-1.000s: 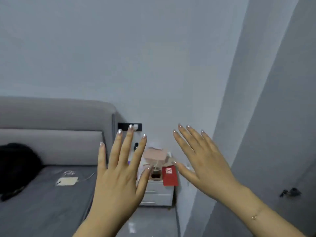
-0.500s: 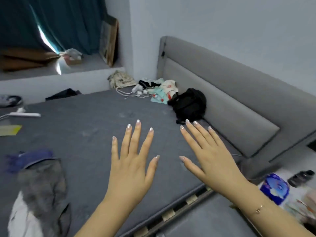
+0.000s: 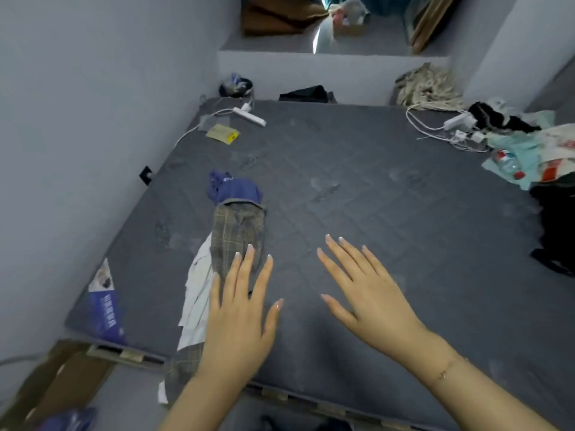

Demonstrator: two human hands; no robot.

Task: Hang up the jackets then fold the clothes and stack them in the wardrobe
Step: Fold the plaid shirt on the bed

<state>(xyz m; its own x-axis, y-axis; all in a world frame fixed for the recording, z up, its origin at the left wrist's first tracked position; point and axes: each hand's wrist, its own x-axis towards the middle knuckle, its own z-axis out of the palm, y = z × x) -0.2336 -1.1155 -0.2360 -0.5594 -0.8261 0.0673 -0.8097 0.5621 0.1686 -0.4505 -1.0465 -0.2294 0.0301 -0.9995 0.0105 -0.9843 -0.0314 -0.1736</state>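
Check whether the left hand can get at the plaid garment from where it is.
Probably yes: the left hand is open above the plaid garment, and nothing lies between them.

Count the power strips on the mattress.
2. One strip lies at the far left corner of the mattress; the other strip lies at the far right among cables. Clutter there may hide more.
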